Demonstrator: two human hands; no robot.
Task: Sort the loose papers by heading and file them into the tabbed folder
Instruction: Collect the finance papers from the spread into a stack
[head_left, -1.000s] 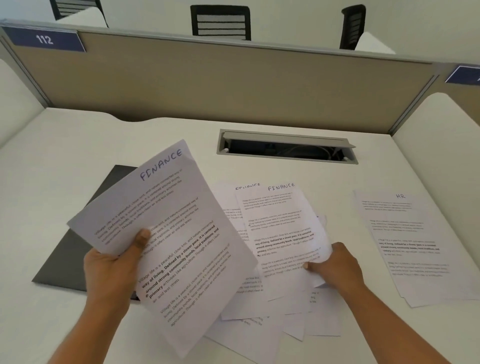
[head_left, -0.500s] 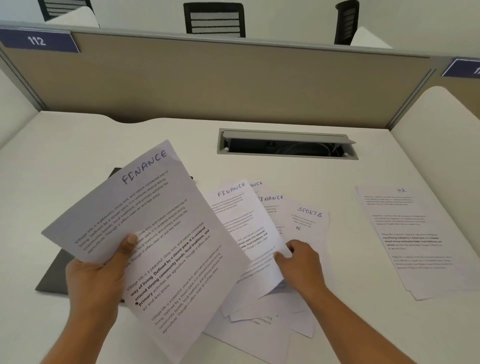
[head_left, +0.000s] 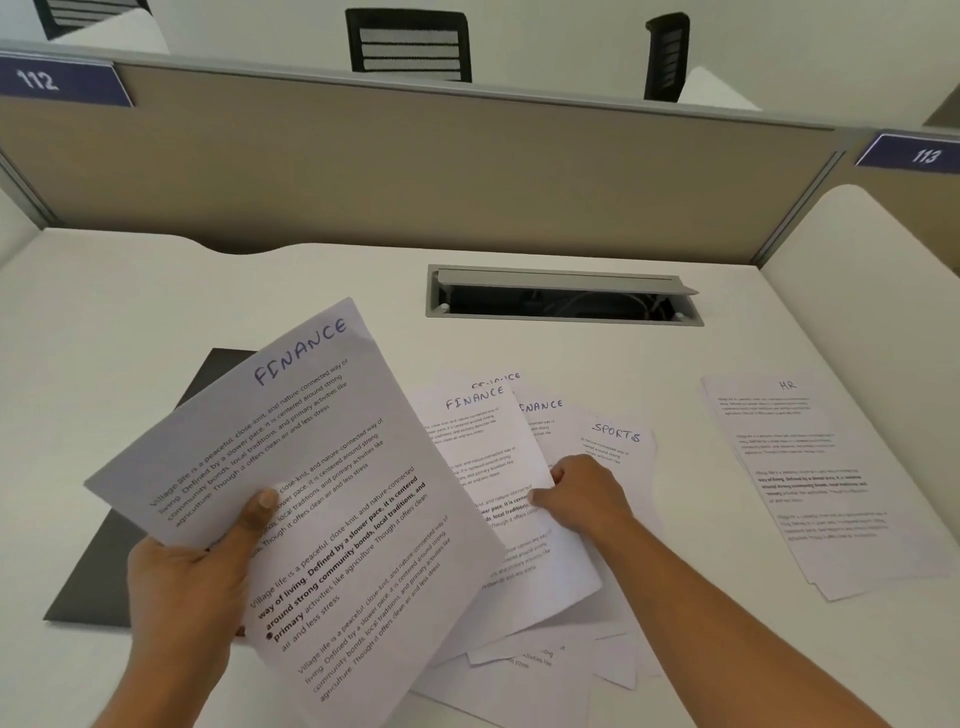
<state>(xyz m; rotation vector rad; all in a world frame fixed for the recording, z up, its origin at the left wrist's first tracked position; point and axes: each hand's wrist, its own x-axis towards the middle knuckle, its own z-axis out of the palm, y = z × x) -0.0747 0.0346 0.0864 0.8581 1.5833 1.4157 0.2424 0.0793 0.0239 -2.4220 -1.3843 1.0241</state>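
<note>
Your left hand (head_left: 187, 582) grips FINANCE papers (head_left: 311, 493) at lower left; your right hand (head_left: 587, 499) pinches another FINANCE sheet (head_left: 483, 452) on the centre pile (head_left: 540, 657).

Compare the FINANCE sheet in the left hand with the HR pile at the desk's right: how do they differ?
The FINANCE sheet is lifted and tilted, gripped by the left hand; the HR pile lies flat on the desk, untouched. Both are white pages with handwritten headings above printed paragraphs.

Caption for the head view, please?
Left hand holds a FINANCE sheet while right hand pinches a second FINANCE sheet in the loose pile; HR stack lies apart.
</note>
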